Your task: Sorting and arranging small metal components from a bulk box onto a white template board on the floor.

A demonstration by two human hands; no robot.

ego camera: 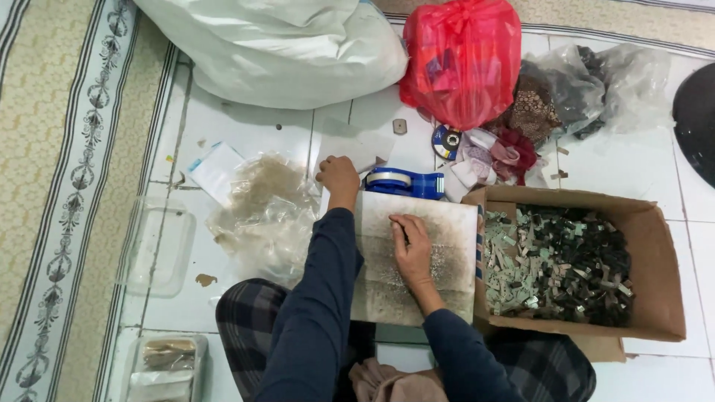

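Pressing flat near the middle of the frame, the right hand (412, 249) lies palm down, fingers together, on a pale speckled board (447, 223) that rests across the person's lap. Up and to the left of it, the left hand (339, 179) is curled closed at the board's upper left corner (whether it grips anything there cannot be told). Just beyond the board's top edge, touching it, sits a blue tape dispenser (406, 182). Against the board's right edge stands an open cardboard box (659, 260) filled with small pale green and dark pieces. Left of the arms lies a heap of crumpled clear plastic bags (264, 212), with a clear plastic tray (156, 249) further left on the white tiled floor (655, 179). Along the top of the frame lie a big white sack (275, 45), a tied red plastic bag (462, 59) and clear bags of dark scraps (596, 85). A patterned rug (52, 186) runs down the left side
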